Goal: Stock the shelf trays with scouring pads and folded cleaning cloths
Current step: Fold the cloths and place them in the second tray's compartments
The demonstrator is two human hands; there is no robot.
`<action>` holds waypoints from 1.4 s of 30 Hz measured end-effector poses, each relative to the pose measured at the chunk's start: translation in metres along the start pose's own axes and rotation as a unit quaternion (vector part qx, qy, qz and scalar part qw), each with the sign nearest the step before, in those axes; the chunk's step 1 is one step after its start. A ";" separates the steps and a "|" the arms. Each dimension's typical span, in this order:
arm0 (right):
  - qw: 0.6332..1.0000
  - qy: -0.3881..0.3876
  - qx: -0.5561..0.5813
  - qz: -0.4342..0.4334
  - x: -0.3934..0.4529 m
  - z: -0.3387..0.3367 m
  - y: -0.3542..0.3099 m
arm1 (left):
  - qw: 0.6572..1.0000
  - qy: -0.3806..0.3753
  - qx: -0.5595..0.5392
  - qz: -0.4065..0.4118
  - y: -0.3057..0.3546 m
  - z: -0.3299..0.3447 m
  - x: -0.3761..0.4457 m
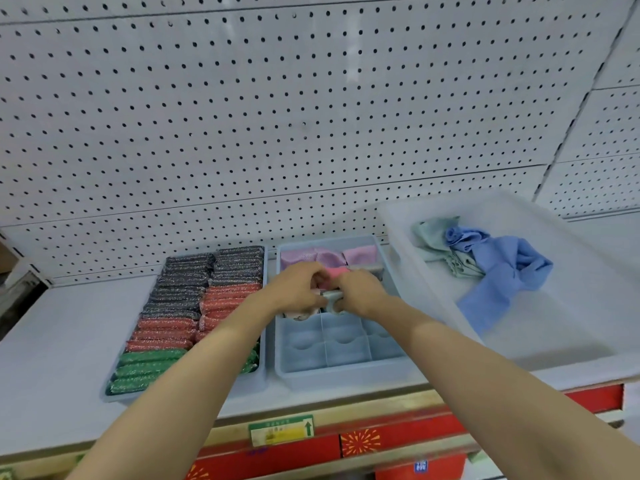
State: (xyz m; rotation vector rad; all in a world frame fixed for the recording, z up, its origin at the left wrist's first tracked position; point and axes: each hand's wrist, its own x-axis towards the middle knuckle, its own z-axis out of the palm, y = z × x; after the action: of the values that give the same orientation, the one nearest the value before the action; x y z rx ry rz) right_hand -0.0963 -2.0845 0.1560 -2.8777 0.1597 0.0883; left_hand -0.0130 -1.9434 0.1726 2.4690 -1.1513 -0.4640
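1. Both forearms reach in from the lower frame and meet at centre over the divided blue tray [346, 370].
2. The left hand [294, 289] and right hand [360, 292] sit together, fingers curled, pinching a folded grey cloth [331, 295] between them.
3. Pink cloths [329, 256] fill the tray's far compartments; the near compartments show bare floor.
4. The scouring pads [180, 306] pack the tray at centre-left.
5. A white bin [571, 341] at right holds loose blue and green cloths [498, 268].

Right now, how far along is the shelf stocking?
Done: scouring-pad tray looks full; pink cloths fill the divided tray's back row. In hand: left hand and right hand hold a grey cloth. Left: front compartments empty; loose cloths remain in the white bin.
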 end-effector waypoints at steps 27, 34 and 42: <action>0.964 0.215 -0.092 0.128 -0.089 -0.140 0.110 | 0.953 0.071 0.269 0.117 0.174 -0.025 0.098; 0.966 0.196 -0.104 0.129 -0.085 -0.157 0.180 | 0.929 -0.049 0.363 0.049 0.201 0.025 0.184; 0.968 0.197 -0.086 0.127 -0.073 -0.153 0.235 | 0.921 -0.165 0.353 -0.023 0.186 0.077 0.212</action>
State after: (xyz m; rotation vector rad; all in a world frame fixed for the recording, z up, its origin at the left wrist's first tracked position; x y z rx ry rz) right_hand -0.1889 -2.3424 0.2499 -2.9956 0.6248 -0.4462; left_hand -0.0394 -2.2345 0.1628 3.1190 -1.6215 -0.5697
